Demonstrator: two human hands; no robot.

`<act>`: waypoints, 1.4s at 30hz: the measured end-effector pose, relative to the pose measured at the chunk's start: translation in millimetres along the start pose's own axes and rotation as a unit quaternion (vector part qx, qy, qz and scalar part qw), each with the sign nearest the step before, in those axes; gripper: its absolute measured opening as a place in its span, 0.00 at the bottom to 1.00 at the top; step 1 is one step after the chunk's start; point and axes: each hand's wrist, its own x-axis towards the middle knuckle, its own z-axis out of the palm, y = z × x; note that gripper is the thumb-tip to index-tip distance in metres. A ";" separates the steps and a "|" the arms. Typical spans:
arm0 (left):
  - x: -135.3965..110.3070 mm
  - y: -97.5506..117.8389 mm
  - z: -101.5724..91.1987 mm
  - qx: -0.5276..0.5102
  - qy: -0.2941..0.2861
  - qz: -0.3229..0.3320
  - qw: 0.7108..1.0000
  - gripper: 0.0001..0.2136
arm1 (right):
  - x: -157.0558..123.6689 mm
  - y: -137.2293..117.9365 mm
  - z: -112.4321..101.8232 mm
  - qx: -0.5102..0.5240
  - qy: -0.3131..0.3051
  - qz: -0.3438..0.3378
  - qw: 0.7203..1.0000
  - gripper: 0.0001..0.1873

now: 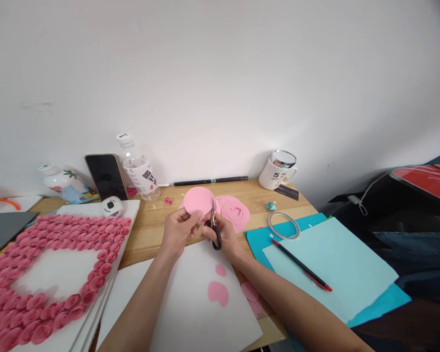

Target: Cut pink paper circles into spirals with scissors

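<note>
My left hand [178, 229] pinches a pink paper circle [198, 199] and holds it upright above the wooden table. My right hand [225, 233] grips black-handled scissors [214, 225], whose blades point up at the circle's right edge. Behind the hands lie pink paper circles cut into spirals [235, 211]. Pink paper scraps [218, 292] rest on a white sheet [190, 303] under my forearms.
A white board with rows of pink paper roses [55, 274] lies at left. Two bottles [139, 171], a phone [106, 177], a white punch [113, 206], a mug [278, 171], a tape ring [283, 225], a pencil [300, 265] and blue papers [333, 269] surround the hands.
</note>
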 end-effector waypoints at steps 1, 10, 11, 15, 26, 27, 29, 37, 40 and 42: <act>-0.1 -0.3 0.5 -0.004 0.004 0.002 1.000 0.11 | 0.0 -0.3 0.1 -0.002 0.001 0.003 1.000 0.21; 0.3 -8.8 0.3 -0.003 0.007 -0.006 1.000 0.13 | -2.2 -0.9 2.5 -0.011 -0.043 -0.017 0.999 0.23; 0.6 -8.8 -0.4 0.005 0.006 -0.007 1.000 0.13 | -2.1 -0.2 2.5 -0.006 -0.042 -0.021 0.999 0.23; 1.1 -7.4 -2.6 0.034 0.006 -0.008 0.999 0.18 | -1.2 2.1 2.1 0.017 -0.047 -0.023 0.999 0.26; -1.6 -2.8 -1.7 0.051 -0.003 0.006 0.999 0.19 | -1.2 -2.2 2.8 -0.001 -0.036 -0.036 0.999 0.26; -1.7 -2.3 -1.9 0.051 -0.003 0.004 0.999 0.19 | -1.3 -2.9 2.9 -0.003 -0.035 -0.036 0.999 0.25; -1.8 -1.7 -2.2 0.050 -0.001 0.002 0.999 0.19 | -1.5 -3.7 3.1 -0.001 -0.034 -0.035 0.999 0.25; -1.6 -3.4 -2.6 0.048 -0.002 0.001 0.999 0.18 | -2.5 -4.6 4.0 -0.008 -0.025 -0.029 0.999 0.22; -2.1 -3.1 -3.3 0.041 -0.007 0.002 0.999 0.18 | -2.7 -7.2 4.7 -0.014 -0.025 -0.030 0.999 0.21; -2.2 -2.5 -3.5 0.037 -0.007 0.003 0.999 0.18 | -2.8 -9.0 5.2 -0.019 -0.024 -0.026 0.999 0.22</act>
